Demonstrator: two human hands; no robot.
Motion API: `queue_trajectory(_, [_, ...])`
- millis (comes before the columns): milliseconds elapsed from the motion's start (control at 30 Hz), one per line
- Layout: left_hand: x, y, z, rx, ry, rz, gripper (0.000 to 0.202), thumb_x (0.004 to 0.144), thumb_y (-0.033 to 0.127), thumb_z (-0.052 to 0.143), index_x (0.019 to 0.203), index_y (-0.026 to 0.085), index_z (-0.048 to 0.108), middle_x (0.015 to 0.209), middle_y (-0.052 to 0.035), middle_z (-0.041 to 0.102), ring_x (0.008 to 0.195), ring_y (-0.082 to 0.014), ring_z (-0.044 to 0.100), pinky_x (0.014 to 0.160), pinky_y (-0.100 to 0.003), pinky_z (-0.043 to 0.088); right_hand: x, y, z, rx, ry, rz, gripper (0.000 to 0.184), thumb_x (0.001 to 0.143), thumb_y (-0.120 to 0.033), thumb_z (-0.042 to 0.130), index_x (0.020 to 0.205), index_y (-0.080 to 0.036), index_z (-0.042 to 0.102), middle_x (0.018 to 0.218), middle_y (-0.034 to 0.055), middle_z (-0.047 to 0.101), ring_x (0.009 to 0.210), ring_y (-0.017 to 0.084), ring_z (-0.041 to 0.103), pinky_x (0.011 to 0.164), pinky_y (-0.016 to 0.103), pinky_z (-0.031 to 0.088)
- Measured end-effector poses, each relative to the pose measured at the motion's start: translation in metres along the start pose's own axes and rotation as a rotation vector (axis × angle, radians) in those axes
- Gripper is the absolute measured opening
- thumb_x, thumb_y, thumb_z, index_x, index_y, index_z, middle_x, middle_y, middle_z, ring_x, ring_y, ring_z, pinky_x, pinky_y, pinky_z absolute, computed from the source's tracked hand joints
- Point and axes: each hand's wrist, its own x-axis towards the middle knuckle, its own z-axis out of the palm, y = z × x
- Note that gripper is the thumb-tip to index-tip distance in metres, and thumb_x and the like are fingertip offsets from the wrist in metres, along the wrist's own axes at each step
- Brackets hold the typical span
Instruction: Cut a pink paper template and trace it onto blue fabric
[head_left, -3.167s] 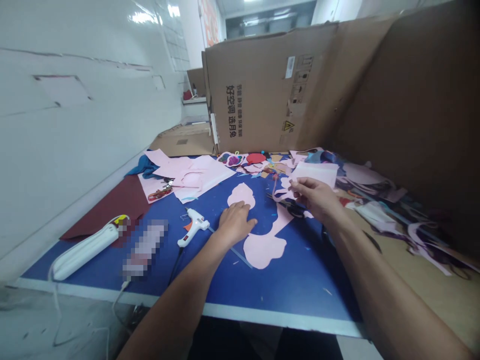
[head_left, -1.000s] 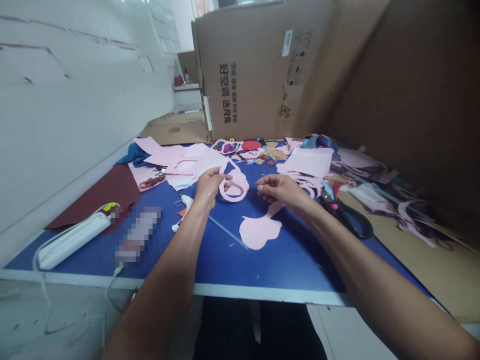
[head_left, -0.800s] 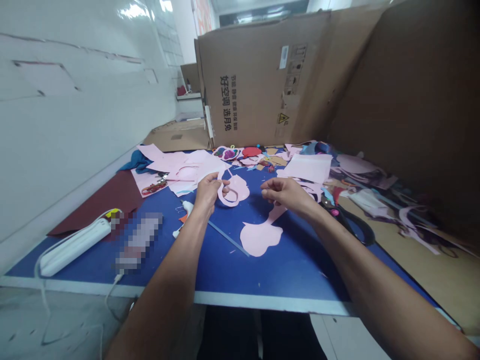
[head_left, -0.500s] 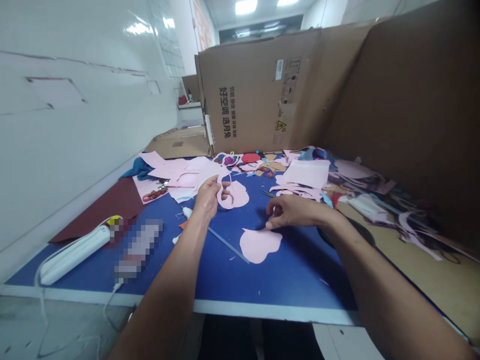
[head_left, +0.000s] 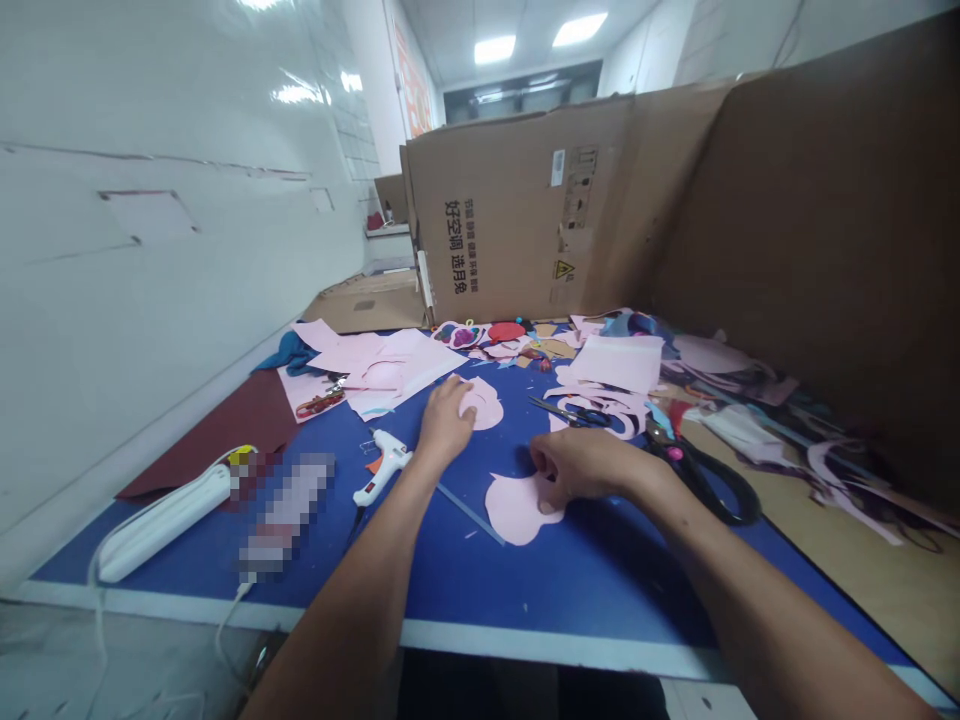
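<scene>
My left hand point(head_left: 448, 418) is over the left edge of a rounded pink cutout point(head_left: 487, 405), its thumb lying on the piece and its other fingers partly hidden. Nearer to me, a second pink cutout point(head_left: 511, 508) with a wavy outline lies flat on the blue table. At its right edge my right hand point(head_left: 574, 465) is closed, thumb and fingertips pinching the rim. Just beyond that hand are dark-handled scissors point(head_left: 581, 414) among curled pink offcuts point(head_left: 619, 405). A white glue gun point(head_left: 386, 465) rests beside my left forearm, and a thin bluish strip point(head_left: 472, 515) runs up to the second cutout.
Pink sheets point(head_left: 397, 365) and mixed scraps line the back. Large black-handled scissors point(head_left: 712, 480) sit by my right forearm. At left are a white power strip point(head_left: 169, 520), a blurred device point(head_left: 289, 510) and a maroon sheet point(head_left: 225, 430). A tall cardboard box point(head_left: 517, 220) closes off the back.
My left hand has lowered from holding up a pink ring-shaped piece to the far cutout. My right hand has come down onto the near cutout's edge. The view has tilted slightly upward.
</scene>
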Motion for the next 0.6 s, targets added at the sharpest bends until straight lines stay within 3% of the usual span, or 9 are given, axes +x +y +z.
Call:
queue_trajectory(67, [-0.01,0.004,0.01,0.057,-0.11,0.062,0.04,0.081,0.008,0.077,0.117,0.025,0.085,0.151,-0.0112,0.074,0.153,-0.0331,0.058,0.138,-0.048,0.033,0.001,0.0,0.0,0.003,-0.01,-0.012,0.041,0.068,-0.034,0.095,0.105,-0.025,0.079,0.1,0.0056,0.082,0.088,0.029,0.073,0.065,0.033,0.036])
queue_trajectory(167, [-0.019,0.005,0.019,0.125,-0.192,0.097,0.034,0.082,0.012,0.079,0.112,0.025,0.086,0.138,-0.0122,0.081,0.142,-0.037,0.067,0.133,-0.052,0.04,0.0,0.002,-0.002,0.029,-0.022,-0.065,0.034,0.069,-0.029,0.093,0.101,-0.026,0.08,0.091,0.0026,0.08,0.081,0.026,0.069,0.063,0.032,0.034])
queue_trajectory(333, [-0.017,0.008,0.015,0.15,-0.164,0.106,0.031,0.087,0.015,0.076,0.115,0.022,0.085,0.14,-0.0172,0.078,0.146,-0.0404,0.063,0.134,-0.057,0.036,-0.002,0.005,-0.009,0.135,0.042,-0.133,0.012,0.083,-0.034,0.084,0.083,-0.024,0.076,0.079,0.0004,0.075,0.074,0.021,0.065,0.063,0.031,0.035])
queue_trajectory(467, [-0.018,0.025,0.012,0.05,-0.223,0.126,0.035,0.102,0.039,0.066,0.129,0.024,0.082,0.139,-0.0123,0.08,0.131,-0.0304,0.074,0.118,-0.043,0.054,0.002,0.008,-0.011,0.213,0.164,-0.133,0.01,0.086,-0.029,0.079,0.082,-0.022,0.073,0.08,0.0017,0.075,0.075,0.02,0.063,0.064,0.031,0.035])
queue_trajectory(533, [-0.023,0.034,0.014,-0.03,-0.324,0.139,0.04,0.1,0.047,0.068,0.129,0.024,0.082,0.133,-0.0103,0.083,0.121,-0.0282,0.077,0.108,-0.038,0.058,0.005,0.01,-0.009,0.249,0.212,-0.119,0.008,0.084,-0.025,0.079,0.081,-0.022,0.073,0.078,0.0015,0.074,0.072,0.02,0.062,0.064,0.03,0.034])
queue_trajectory(600, [-0.028,0.039,0.015,-0.049,-0.412,0.152,0.034,0.093,0.045,0.074,0.116,0.024,0.086,0.121,-0.0076,0.085,0.111,-0.0273,0.077,0.098,-0.035,0.057,0.009,0.013,-0.006,0.298,0.265,-0.11,0.007,0.081,-0.022,0.079,0.079,-0.022,0.072,0.075,0.0009,0.072,0.07,0.019,0.06,0.064,0.03,0.033])
